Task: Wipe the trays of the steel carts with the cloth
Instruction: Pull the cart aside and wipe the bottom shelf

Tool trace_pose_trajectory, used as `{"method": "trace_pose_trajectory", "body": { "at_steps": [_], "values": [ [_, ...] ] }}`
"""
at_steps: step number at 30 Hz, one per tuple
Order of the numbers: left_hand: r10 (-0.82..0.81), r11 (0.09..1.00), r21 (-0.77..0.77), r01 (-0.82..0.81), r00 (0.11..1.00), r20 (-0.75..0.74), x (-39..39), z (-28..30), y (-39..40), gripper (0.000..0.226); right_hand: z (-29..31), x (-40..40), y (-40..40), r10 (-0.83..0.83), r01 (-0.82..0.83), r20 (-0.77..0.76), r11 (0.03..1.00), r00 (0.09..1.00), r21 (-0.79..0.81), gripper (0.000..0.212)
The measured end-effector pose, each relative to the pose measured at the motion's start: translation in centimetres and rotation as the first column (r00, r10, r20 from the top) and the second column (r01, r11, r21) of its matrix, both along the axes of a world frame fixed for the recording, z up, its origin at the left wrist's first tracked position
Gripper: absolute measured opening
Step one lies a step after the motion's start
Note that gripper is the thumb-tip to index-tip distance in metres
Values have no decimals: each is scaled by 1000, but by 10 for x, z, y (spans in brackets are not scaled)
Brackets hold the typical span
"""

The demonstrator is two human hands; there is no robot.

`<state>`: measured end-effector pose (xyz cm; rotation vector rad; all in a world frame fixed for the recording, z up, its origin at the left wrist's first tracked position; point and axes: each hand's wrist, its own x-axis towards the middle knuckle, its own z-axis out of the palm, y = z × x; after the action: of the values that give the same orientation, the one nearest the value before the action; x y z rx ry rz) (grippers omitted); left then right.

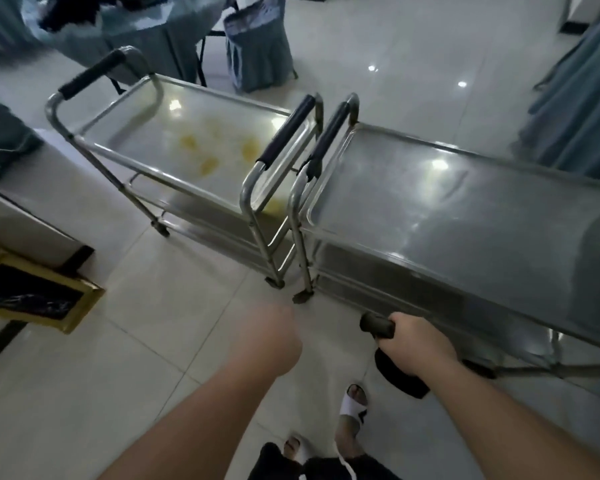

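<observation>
Two steel carts stand end to end on the tiled floor. The left cart's top tray (201, 133) carries several yellow stains (208, 164). The right cart's top tray (465, 216) looks bare and shiny. My right hand (418, 346) grips a dark bunched cloth (397, 375) just in front of the right cart's near side, below tray level. My left hand (269, 339) hangs in the air left of it, over the floor near the carts' wheels. It is blurred, its fingers are curled away from the camera, and nothing shows in it.
Dark foam handles (288, 133) of both carts meet in the middle. A gold-framed bin (32, 296) sits at the left by a white wall base. Covered chairs (253, 46) and draped tables stand behind. My feet in white sandals (352, 407) are below.
</observation>
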<state>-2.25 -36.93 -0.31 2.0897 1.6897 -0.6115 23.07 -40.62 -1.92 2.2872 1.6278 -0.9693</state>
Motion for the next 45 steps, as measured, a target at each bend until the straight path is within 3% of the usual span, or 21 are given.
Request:
{"method": "trace_pose_trajectory", "body": {
  "at_steps": [10, 19, 23, 28, 38, 43, 45],
  "values": [
    [-108, 989, -102, 109, 994, 20, 25, -39, 46, 48, -45, 12, 10, -148, 148, 4, 986, 989, -80, 12],
    [-300, 933, -190, 305, 952, 56, 19, -108, 110, 47, -90, -15, 21, -377, 375, 9, 917, 926, -137, 7],
    [-361, 904, -222, 366, 930, 63, 20, -147, 129, 48, -122, -32, 29, -442, 435, -14, 886, 897, -160, 14],
    [-334, 910, -245, 334, 942, 44, 24, -198, 132, 50, -175, -36, 38, -421, 395, -99, 895, 902, -206, 10],
    [-276, 924, -287, 251, 960, -50, 36, -342, 104, 51, -328, -10, 67, -224, 175, -186, 953, 957, -246, 12],
    [-328, 912, -277, 303, 944, -45, 43, -434, 112, 51, -411, 1, 75, -251, 239, -185, 967, 950, -86, 11],
    [-326, 922, -226, 313, 945, -19, 44, -471, 120, 50, -444, 4, 82, -187, 183, -141, 982, 972, -40, 7]
  ]
}}
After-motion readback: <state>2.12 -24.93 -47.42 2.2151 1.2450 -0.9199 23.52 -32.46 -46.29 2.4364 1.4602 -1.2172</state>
